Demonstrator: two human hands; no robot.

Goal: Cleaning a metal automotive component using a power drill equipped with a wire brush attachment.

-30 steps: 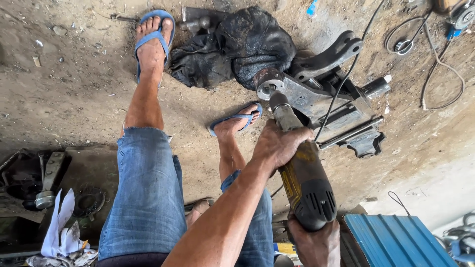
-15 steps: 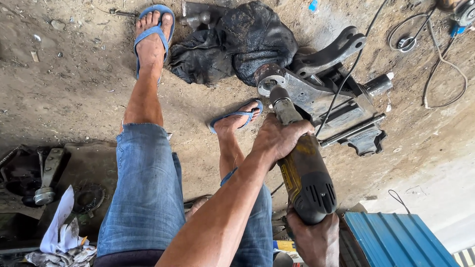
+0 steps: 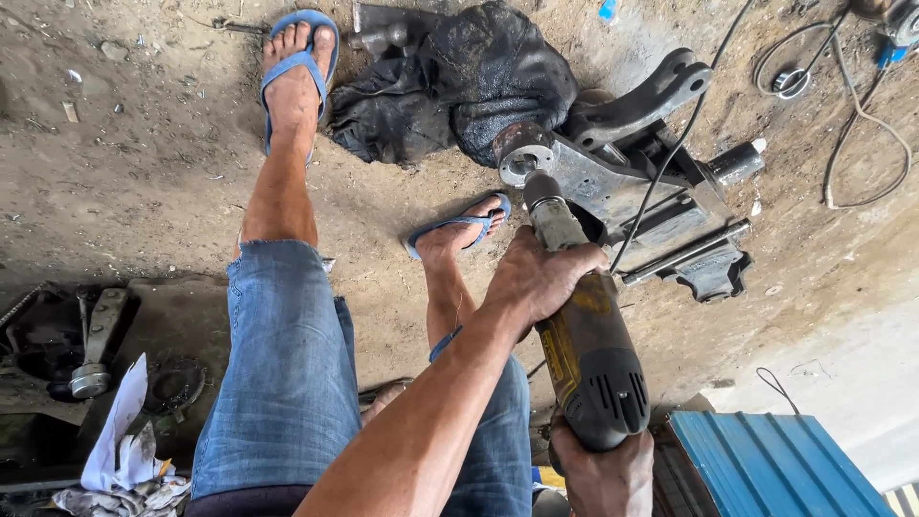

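I hold a yellow and black power tool [image 3: 586,352] with both hands. My left hand [image 3: 541,276] grips its front body, and my right hand [image 3: 601,473] wraps the black rear end at the bottom of the view. The tool's nose [image 3: 542,199] meets a round bore [image 3: 523,163] at the near end of a heavy grey metal part [image 3: 639,174] lying on the dirt floor. My legs in cut denim shorts and blue flip-flops [image 3: 299,50] stretch out to the left of the part.
A black greasy cloth [image 3: 459,86] lies behind the metal part. The tool's black cable [image 3: 682,144] runs across the part. A blue corrugated box [image 3: 775,465] stands at bottom right. Rags and round metal pieces [image 3: 91,381] lie at the lower left, with coiled cables [image 3: 852,105] at top right.
The view has shifted slightly. The tool's nose stays at the bore and both hands keep their grip.
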